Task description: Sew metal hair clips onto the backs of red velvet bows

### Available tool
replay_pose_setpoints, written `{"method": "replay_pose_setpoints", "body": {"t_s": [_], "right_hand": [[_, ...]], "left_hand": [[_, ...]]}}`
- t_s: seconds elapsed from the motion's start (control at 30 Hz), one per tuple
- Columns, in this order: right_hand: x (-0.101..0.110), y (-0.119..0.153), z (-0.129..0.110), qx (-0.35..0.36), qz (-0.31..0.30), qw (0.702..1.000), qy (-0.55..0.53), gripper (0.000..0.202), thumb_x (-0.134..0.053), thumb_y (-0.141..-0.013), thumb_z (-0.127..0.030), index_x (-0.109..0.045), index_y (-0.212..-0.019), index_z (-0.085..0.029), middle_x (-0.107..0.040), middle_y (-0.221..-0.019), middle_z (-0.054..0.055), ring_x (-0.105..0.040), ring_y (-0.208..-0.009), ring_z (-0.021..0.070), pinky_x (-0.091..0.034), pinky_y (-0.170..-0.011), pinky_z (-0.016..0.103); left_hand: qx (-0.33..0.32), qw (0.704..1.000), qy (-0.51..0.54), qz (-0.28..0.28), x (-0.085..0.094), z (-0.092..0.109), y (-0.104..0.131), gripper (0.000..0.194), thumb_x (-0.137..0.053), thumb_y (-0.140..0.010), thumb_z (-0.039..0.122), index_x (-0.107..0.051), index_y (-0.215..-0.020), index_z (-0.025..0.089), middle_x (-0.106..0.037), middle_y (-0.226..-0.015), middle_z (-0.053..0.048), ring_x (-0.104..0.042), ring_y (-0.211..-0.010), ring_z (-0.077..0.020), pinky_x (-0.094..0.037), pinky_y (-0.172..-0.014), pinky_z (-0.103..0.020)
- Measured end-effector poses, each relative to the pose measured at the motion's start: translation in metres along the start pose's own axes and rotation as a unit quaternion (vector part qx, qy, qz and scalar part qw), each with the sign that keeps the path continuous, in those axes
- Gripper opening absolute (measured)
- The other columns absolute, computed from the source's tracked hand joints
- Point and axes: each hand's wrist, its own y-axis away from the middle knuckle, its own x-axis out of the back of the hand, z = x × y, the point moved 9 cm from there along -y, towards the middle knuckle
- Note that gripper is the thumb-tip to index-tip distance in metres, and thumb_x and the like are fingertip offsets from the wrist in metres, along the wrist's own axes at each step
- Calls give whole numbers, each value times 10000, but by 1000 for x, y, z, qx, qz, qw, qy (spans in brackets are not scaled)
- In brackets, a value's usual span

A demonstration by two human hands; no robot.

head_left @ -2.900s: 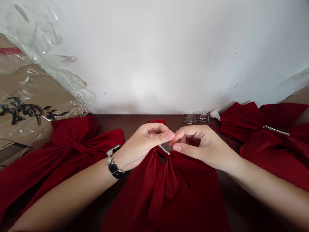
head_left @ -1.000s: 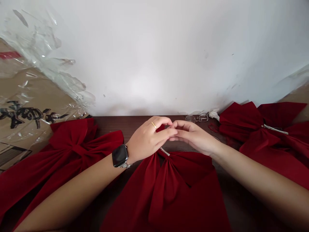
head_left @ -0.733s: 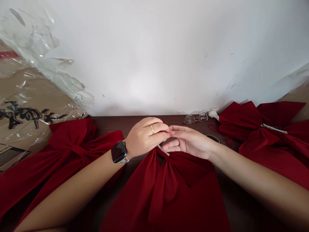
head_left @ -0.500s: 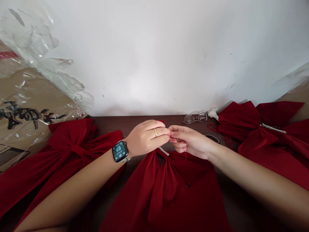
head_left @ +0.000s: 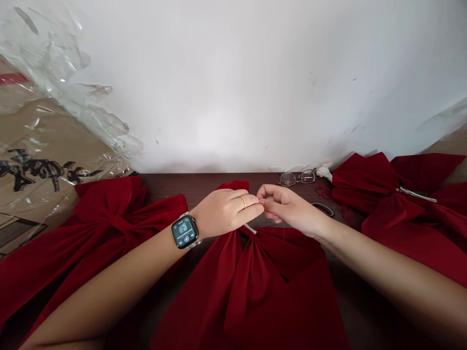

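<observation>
My left hand [head_left: 229, 210], wearing a ring and a smartwatch [head_left: 184, 231], is closed with its fingertips against those of my right hand [head_left: 282, 204]. My right hand is pinched too, and a thin red thread [head_left: 283, 233] hangs below its fingers. What lies between the fingertips of my left hand is hidden. Beneath both hands spreads a large red fabric bow [head_left: 262, 291], gathered at its top, with a silver metal clip [head_left: 250, 228] at the gather. My left hand covers part of the bow.
A second red bow [head_left: 116, 218] lies at left, and more red bows [head_left: 368, 180] with a metal clip [head_left: 418, 194] at right. Glasses [head_left: 297, 178], crumpled white tissue [head_left: 324, 171] and a dark ring-shaped object [head_left: 324, 209] rest on the brown table [head_left: 204, 181]. A plastic-wrapped cardboard box [head_left: 47, 141] stands left.
My left hand has shifted slightly right and down. The fingers of my right hand have turned and curled more, with the tips still meeting. The bows stay in place.
</observation>
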Motion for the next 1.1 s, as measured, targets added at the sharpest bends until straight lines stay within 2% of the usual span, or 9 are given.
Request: {"method": "replay_pose_setpoints", "body": {"t_s": [0.13, 0.33, 0.47, 0.57, 0.67, 0.73, 0.87, 1.0, 1.1], "right_hand": [[0, 1, -3, 14, 7, 1000, -7, 127, -540, -835, -262, -447, -811, -179, -384, -514, -99, -291, -469, 40, -218, -456, 182], [-4, 1, -1, 17, -17, 999, -45, 187, -552, -855, -331, -456, -816, -175, -358, -529, -100, -269, -473, 39, -205, -457, 177], [-5, 0, 2, 9, -20, 999, -42, 149, -546, -843, -294, -460, -809, -178, -360, -531, -99, -267, -471, 41, -200, -456, 179], [-4, -1, 1, 14, -19, 999, -24, 115, -535, -835, -261, -455, -805, -183, -373, -534, -97, -273, -474, 47, -211, -463, 184], [3, -1, -6, 49, 6, 998, 30, 121, -514, -862, -284, -459, -819, -185, -431, -592, -73, -331, -506, 61, -257, -488, 197], [8, 0, -14, 84, 26, 993, 81, 135, -493, -886, -301, -457, -827, -186, -459, -637, -54, -365, -536, 72, -284, -508, 206], [11, 9, -31, 159, 79, 965, 193, 108, -467, -912, -250, -453, -825, -188, -454, -635, -50, -361, -542, 79, -294, -525, 211], [7, 22, -43, 220, 135, 913, 315, 67, -472, -907, -195, -470, -841, -191, -449, -584, -60, -378, -503, 76, -303, -509, 204], [4, 29, -48, 253, 174, 871, 383, 57, -465, -910, -192, -486, -857, -191, -482, -595, -48, -425, -500, 77, -330, -509, 200]], "left_hand": [[26, 999, -17, 17, 4, -1, 1, 176, -489, -916, 128, -651, -853, 155, -697, -779, -34, -565, -653, -140, -412, -554, -268], [34, 999, -18, -21, -1, 0, 0, 236, -482, -898, 115, -624, -717, 171, -655, -711, -21, -482, -563, -125, -297, -489, -283], [75, 994, 64, -45, -6, -6, 0, 225, -485, -901, 122, -599, -713, 166, -645, -699, -25, -490, -562, -117, -278, -500, -274], [100, 986, 119, -67, -11, -9, 1, 203, -484, -914, 161, -602, -749, 165, -672, -757, -39, -557, -645, -136, -333, -543, -262], [200, 954, 211, -77, -15, -23, 5, 139, -514, -913, 217, -613, -823, 179, -676, -796, -25, -573, -676, -131, -390, -595, -248], [316, 889, 324, -63, -21, -38, 14, 102, -551, -895, 243, -603, -833, 182, -668, -801, -14, -564, -652, -111, -412, -591, -228], [488, 680, 547, -16, -44, -47, 35, 204, -651, -828, 328, -553, -769, 159, -638, -770, -15, -541, -585, -83, -428, -525, -201], [568, 498, 654, 35, -64, -41, 51, 251, -742, -746, 288, -528, -762, 158, -609, -687, 20, -511, -542, -54, -405, -494, -169], [590, 393, 702, 74, -73, -35, 56, 300, -779, -700, 222, -518, -844, 176, -622, -708, 25, -535, -602, -59, -360, -471, -140]]}}
